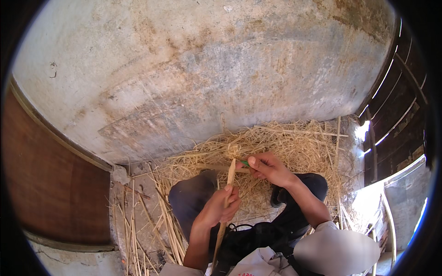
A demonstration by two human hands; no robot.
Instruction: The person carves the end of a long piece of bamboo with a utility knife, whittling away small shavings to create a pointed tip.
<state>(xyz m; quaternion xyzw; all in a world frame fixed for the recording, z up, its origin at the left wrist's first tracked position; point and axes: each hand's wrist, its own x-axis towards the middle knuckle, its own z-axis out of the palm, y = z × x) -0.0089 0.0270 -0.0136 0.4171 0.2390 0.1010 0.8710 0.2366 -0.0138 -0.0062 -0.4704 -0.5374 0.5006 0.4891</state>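
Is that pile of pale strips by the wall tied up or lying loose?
Loose: the pale strips tangle in every direction along the foot of the wall, beyond the left hand, which holds a stick; no tie shows.

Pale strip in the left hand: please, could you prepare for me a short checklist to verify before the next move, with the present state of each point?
1. Left hand closed around the pale strip: ok.
2. Right hand gripping the small green item: ok.
3. Two hands apart from each other: ok, the right is farther up, near the strip's upper end.
4. Edge of the green item in sight: cannot tell, too small and partly covered.
5. Strip's lower part not touching the dark clothing: cannot tell.
6. Loose shavings cleared away: not ok, they lie heaped beyond the hands.
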